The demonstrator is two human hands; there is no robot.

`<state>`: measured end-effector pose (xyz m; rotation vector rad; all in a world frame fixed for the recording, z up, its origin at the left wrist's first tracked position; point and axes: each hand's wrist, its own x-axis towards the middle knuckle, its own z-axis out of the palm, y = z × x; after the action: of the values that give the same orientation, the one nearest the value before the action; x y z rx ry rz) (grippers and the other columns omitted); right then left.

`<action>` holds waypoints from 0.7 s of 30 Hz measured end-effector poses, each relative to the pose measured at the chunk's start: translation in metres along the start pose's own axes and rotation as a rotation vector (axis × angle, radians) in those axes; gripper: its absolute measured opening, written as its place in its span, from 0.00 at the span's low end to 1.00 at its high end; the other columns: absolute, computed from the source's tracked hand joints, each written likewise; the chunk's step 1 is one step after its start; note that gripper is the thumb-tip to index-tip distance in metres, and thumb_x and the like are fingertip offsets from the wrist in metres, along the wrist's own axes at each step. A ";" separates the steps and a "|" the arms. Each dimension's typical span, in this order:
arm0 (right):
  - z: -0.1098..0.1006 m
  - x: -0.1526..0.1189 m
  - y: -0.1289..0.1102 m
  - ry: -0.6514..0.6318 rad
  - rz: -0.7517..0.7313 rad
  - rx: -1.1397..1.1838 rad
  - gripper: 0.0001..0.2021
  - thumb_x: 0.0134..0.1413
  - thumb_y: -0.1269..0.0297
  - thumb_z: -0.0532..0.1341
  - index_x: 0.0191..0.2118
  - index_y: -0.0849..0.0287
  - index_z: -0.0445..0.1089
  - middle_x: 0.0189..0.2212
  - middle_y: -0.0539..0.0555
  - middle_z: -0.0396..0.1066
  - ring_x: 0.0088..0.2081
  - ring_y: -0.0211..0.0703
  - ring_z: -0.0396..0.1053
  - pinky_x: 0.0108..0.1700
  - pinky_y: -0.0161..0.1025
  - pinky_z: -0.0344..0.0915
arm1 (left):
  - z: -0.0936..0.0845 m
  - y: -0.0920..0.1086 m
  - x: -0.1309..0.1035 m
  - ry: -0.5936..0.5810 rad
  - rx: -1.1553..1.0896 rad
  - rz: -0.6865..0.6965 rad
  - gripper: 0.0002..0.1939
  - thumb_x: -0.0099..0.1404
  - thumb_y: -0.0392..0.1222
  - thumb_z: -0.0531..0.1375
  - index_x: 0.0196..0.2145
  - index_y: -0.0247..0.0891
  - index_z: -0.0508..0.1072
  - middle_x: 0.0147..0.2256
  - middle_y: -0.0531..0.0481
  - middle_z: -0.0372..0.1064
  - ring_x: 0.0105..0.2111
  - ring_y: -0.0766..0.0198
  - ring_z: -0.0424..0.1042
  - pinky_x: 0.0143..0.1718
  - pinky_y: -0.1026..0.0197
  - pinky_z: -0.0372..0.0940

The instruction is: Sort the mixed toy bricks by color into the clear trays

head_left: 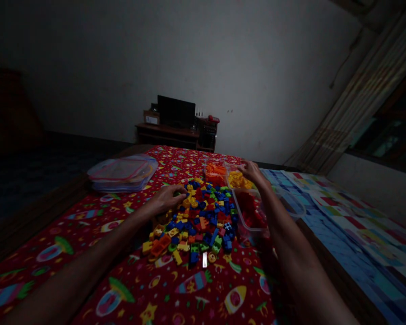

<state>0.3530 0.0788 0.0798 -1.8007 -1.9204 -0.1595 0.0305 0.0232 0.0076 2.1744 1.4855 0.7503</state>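
Note:
A heap of mixed toy building bricks (203,222) in blue, yellow, red, green and orange lies on the red patterned cloth. At its left edge is my left hand (167,199), thumb and fingers curled together beside some yellow bricks; what is between the tips is too dark to make out. My right hand (252,171) hovers over the right side of a clear container of yellow bricks (239,179), its fingers drawn together and their tips unclear. Nearer me, red bricks (252,210) fill another clear container (238,211). Orange bricks (215,169) sit in one farther back.
Stacked clear lids (123,172) lie to the left of the heap. Another clear container (296,206) is partly behind my right forearm. A patchwork cover (345,203) spreads at the right. Against the far wall, a dark monitor (176,110) stands on a desk (167,131).

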 end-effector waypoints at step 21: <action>0.053 -0.117 -0.115 -0.292 -0.754 0.157 0.10 0.53 0.81 0.54 0.33 0.63 0.71 0.29 0.55 0.72 0.32 0.37 0.66 0.37 0.33 0.56 | 0.013 -0.030 0.014 -0.055 0.194 0.419 0.15 0.55 0.47 0.61 0.40 0.41 0.78 0.49 0.45 0.71 0.49 0.55 0.69 0.51 0.56 0.64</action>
<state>0.2280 -0.0185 0.0119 -0.9635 -2.6553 0.0072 0.0213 0.0466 -0.0178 2.6759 1.1249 0.6894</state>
